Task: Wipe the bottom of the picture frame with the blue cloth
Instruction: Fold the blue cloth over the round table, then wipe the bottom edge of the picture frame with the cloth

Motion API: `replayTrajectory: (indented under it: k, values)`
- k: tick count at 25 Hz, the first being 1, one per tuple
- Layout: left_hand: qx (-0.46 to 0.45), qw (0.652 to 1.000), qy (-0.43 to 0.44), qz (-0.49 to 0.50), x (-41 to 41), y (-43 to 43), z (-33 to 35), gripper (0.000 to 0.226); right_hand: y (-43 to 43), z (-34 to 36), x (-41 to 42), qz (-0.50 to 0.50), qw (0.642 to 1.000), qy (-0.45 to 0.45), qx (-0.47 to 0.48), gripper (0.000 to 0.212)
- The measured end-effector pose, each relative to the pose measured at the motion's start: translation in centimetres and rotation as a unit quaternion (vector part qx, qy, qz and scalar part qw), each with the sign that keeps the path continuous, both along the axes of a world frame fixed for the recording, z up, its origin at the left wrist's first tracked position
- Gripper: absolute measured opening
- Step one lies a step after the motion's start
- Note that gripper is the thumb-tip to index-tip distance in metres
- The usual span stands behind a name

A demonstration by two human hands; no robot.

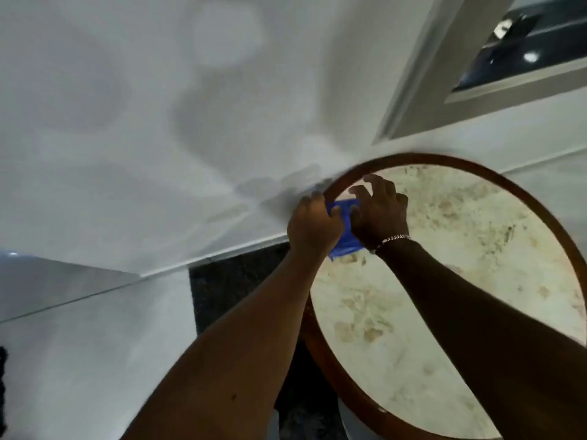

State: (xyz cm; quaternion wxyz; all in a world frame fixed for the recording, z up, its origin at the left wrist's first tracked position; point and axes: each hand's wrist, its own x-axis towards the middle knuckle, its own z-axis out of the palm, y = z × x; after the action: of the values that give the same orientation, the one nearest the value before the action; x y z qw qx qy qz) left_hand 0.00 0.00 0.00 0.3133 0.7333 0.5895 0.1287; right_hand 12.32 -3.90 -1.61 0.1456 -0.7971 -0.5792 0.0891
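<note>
Looking down from the head cam: left hand (313, 225) fingers curled, pinching the blue cloth (344, 231) against the round table's (444, 249) brown rim; right hand (379, 211) fingers spread, just beside. Picture frame (422, 100) hangs upper right, well apart.

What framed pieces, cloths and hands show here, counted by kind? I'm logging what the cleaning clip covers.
Round brown-framed picture: 1
Rectangular pale-framed picture on the wall: 1
Blue cloth: 1
Hands: 2, left hand and right hand, both at the cloth
Bracelet on the right wrist: 1
Total: 6
</note>
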Motion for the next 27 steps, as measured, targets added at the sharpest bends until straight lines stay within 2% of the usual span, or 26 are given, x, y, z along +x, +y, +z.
replayTrajectory:
  k: [3, 7, 9, 12, 15, 17, 18, 20, 24, 27]
  values:
    - [-0.084, 0.992, -0.035, 0.085, 1.3, -0.9, -4.2, 0.035, -1.3, -4.4, 0.4, -0.111, 0.992, -0.012, -0.061, 0.054]
    - [-0.095, 0.979, -0.105, 0.148, 2.3, -1.6, -6.1, 0.025, -2.0, -6.3, 0.1, -0.114, 0.988, 0.067, -0.083, 0.053]
    - [-0.072, 0.976, -0.148, 0.145, 2.1, -1.7, -4.7, 0.020, -2.0, -5.0, -0.3, -0.110, 0.988, 0.099, -0.051, 0.053]
    - [0.001, 0.966, -0.220, 0.137, 1.2, -1.3, -0.4, 0.016, -1.2, -0.8, -1.5, -0.124, 0.983, 0.123, 0.047, 0.051]
    - [0.084, 0.934, -0.300, 0.173, -0.2, 0.3, 6.0, 0.013, 1.1, 6.2, -3.1, -0.114, 0.967, 0.174, 0.148, 0.050]
    - [0.108, 0.914, -0.339, 0.196, -1.3, 1.5, 11.4, 0.016, 2.4, 11.5, -4.3, -0.075, 0.958, 0.161, 0.226, 0.053]
    - [0.127, 0.899, -0.367, 0.202, -2.3, 2.3, 14.5, 0.016, 3.1, 14.7, -5.0, -0.045, 0.949, 0.152, 0.274, 0.047]
    - [0.165, 0.876, -0.404, 0.205, -3.9, 3.6, 20.4, 0.015, 4.5, 20.1, -6.0, -0.002, 0.922, 0.136, 0.362, 0.041]
    - [0.257, 0.831, -0.458, 0.182, -7.7, 5.6, 33.3, 0.013, 7.4, 32.0, -8.8, 0.060, 0.863, 0.101, 0.491, 0.045]
    - [0.326, 0.795, -0.495, 0.132, -10.7, 6.7, 44.0, 0.013, 9.3, 41.7, -10.7, 0.094, 0.797, 0.077, 0.591, 0.049]
